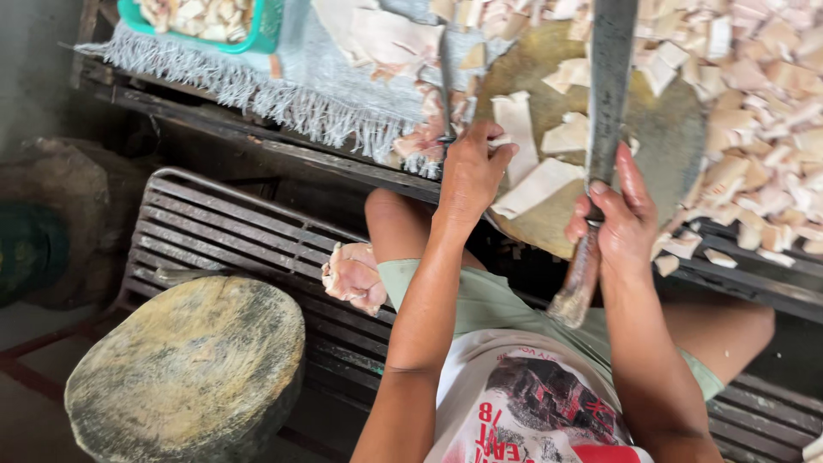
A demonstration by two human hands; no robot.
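My right hand point(619, 225) grips the worn handle of a long heavy cleaver point(610, 86), whose blade stands over a round wooden chopping block point(669, 137). My left hand point(470, 171) rests at the block's left edge, fingers pressed on a pale slab of raw meat or fat point(536, 184). Several other pale strips lie on the block.
A large heap of cut pale pieces point(763, 103) fills the right side. A grey fringed cloth point(283, 77) and a green tub point(257, 30) sit at the upper left. A second round wooden block point(189, 369) and a raw meat lump point(353, 276) rest on a slatted bench point(223, 236).
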